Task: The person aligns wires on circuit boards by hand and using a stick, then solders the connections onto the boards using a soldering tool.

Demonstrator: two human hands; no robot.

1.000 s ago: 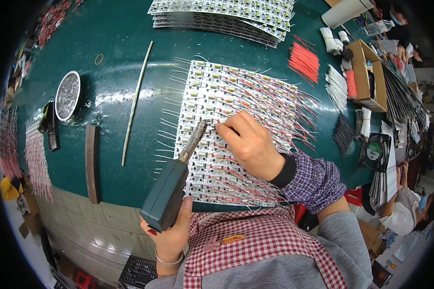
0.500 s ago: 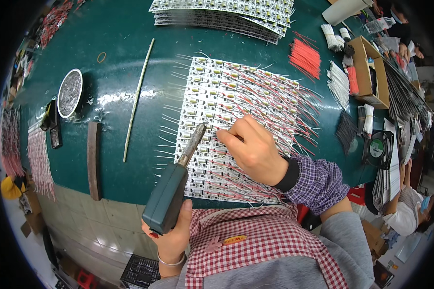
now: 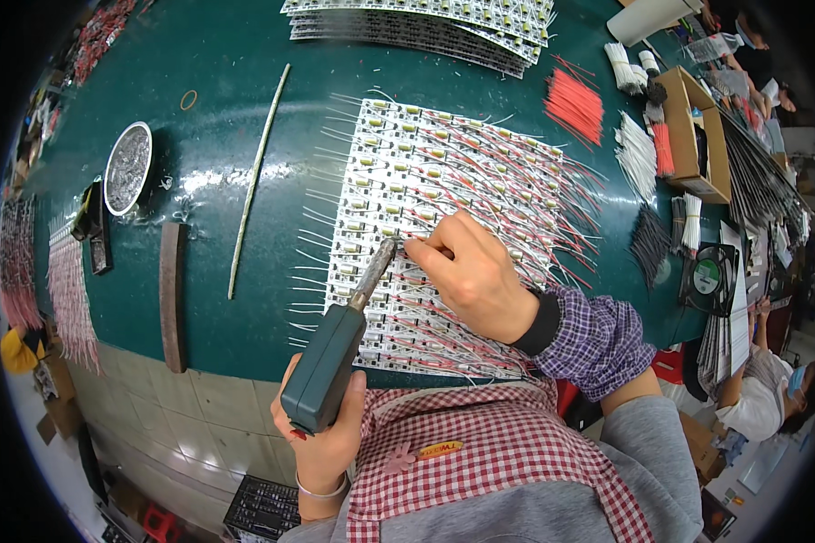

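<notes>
At centre of the dark green counter (image 3: 244, 136) lies a white panel of LED strips (image 3: 444, 226), many narrow strips side by side w/ rows of small yellowish components. Red and white wires cross it thickly, esp. on its right half, and thin white leads stick out past its left edge onto the counter. Panel's near edge sits close to the counter's front edge, just ahead of the person's checked apron.

Left hand (image 3: 326, 434) is wrapped shut around the dark green grip of a soldering iron (image 3: 330, 362); the iron's grey metal barrel slants up and right, tip resting on the panel's lower-left part. Right hand (image 3: 475, 276) lies on the panel, fingers (image 3: 426, 253) pinched together just beside the iron's tip; they seem to pinch a wire end, too small to tell for sure.

Left of the panel, apart from it: a long pale rod (image 3: 258, 181), a brown bar (image 3: 172, 294), a round tin of silvery stuff (image 3: 127, 167). A stack of more strip panels (image 3: 426, 23) lies at the far edge, loose red wires (image 3: 575, 104) to the upper right.
</notes>
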